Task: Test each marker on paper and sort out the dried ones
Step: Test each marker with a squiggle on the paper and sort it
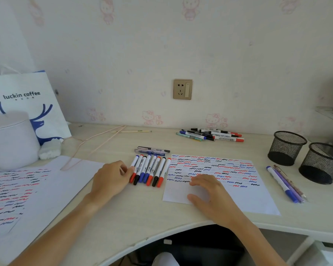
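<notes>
1. Head view shows the left hand [112, 179] at the left edge of a row of markers [149, 170] lying side by side on the desk [123, 214]; its fingertips touch the outermost marker, and no finger is seen curled round a barrel, so the hand reads as relaxed and holding nothing
2. The right hand [210, 196] lies flat with fingers spread on the test paper [229, 189], pressing it down and gripping nothing
3. The paper, just right of the row, is covered in red, blue and black squiggles over its upper part; its lower part is bare
4. More markers lie in a pile [210, 134] near the wall, a few pens [285, 184] rest beside two mesh cups [304, 156], and another scribbled sheet [17, 192] sits at the far left
5. The markers look light, stiff and smooth; being round, they would likely roll if nudged sideways
6. A pinch at mid-barrel, clear of the cap, seems the best hold, leaving the cap free to pull
7. The thin paper would probably slide or crumple under a pen stroke unless held flat
</notes>
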